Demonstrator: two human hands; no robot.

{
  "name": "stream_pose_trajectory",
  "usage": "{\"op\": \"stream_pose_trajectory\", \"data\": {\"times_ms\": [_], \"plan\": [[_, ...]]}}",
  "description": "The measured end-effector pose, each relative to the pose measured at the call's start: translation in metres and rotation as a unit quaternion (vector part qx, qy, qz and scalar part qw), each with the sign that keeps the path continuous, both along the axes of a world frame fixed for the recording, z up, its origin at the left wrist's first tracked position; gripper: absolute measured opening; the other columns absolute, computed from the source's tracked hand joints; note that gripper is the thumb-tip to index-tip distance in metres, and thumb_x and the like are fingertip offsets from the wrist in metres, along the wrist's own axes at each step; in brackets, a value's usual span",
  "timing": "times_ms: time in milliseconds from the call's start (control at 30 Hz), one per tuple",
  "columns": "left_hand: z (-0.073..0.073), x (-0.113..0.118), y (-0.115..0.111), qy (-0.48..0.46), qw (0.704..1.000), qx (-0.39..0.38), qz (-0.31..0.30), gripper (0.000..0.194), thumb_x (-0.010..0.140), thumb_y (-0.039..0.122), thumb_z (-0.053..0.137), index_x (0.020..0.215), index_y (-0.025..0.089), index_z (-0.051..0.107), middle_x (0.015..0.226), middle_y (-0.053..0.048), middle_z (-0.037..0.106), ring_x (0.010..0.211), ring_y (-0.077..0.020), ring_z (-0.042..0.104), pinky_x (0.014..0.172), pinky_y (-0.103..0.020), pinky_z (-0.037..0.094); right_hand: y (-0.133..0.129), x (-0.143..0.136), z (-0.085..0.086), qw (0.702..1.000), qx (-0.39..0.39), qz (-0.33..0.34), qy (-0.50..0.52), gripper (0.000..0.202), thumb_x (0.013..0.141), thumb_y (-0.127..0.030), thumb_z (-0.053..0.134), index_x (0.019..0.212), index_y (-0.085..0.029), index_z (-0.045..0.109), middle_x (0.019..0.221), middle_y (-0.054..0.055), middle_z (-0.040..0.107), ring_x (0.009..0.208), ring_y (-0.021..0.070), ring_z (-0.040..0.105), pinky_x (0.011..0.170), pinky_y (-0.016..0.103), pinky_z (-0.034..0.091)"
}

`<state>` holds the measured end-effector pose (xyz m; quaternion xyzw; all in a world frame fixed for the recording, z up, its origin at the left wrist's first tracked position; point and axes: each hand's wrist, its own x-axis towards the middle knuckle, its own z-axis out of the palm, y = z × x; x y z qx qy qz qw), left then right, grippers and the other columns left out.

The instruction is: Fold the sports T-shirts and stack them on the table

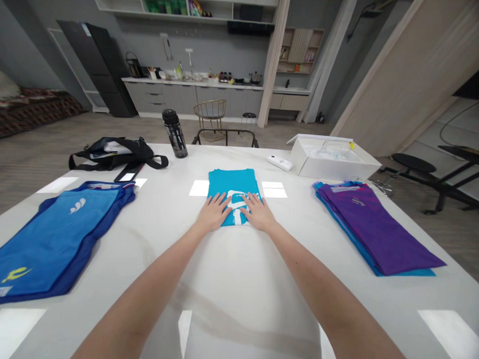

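A turquoise shirt point(234, 178) with a white print lies folded into a small rectangle at the middle of the white table point(236, 273). My left hand point(213, 212) rests flat on its near left part, fingers spread. On the near right part lies my right hand point(259, 211), its fingers also stretched out over the white print. The palms cover some of the print. To the left are blue shirts point(60, 231), folded lengthwise and stacked. A purple shirt point(373, 226) lies on top of blue cloth at the right.
At the table's far left are a black bag point(118, 150), a phone point(128, 172) and a dark bottle point(175, 135). A white device point(280, 162) lies beside an open white box point(334, 157) at the far right. A chair point(225, 134) stands behind the table.
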<state>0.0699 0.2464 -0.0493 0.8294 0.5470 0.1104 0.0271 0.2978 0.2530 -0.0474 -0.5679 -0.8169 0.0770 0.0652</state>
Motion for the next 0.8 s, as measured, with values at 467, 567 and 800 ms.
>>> {"op": "stream_pose_trajectory", "data": {"times_ms": [467,567,800], "plan": [[-0.005,0.009,-0.067,0.002,0.999,-0.020,-0.043,0.057,0.106,0.051,0.025,0.158,0.031,0.034,0.167,-0.003,0.029,0.155,-0.0261,0.024,0.125,-0.052,0.021,-0.080,0.004,0.008,1.000,-0.017,0.020,-0.001,0.059,0.107,-0.057,0.018,0.161,-0.034,0.025,0.168,0.004,0.022,0.156,0.0273,0.016,0.119,0.068,0.012],[-0.003,0.000,-0.079,-0.001,0.999,-0.040,-0.021,0.058,0.106,0.052,0.026,0.158,0.029,0.034,0.167,-0.005,0.028,0.155,-0.0279,0.024,0.125,-0.053,0.022,-0.090,0.021,0.007,1.000,-0.019,-0.010,0.002,0.060,0.107,-0.054,0.021,0.161,-0.029,0.027,0.168,0.006,0.021,0.156,0.0263,0.016,0.121,0.064,0.013],[-0.002,-0.019,-0.086,-0.008,1.000,-0.027,0.010,0.051,0.104,0.032,0.034,0.151,0.016,0.046,0.160,-0.013,0.041,0.149,-0.0265,0.037,0.121,-0.045,0.032,-0.105,0.037,0.001,0.998,0.016,-0.051,0.039,0.053,0.108,-0.040,0.031,0.157,-0.020,0.038,0.165,0.011,0.032,0.151,0.0248,0.030,0.122,0.051,0.018]]}}
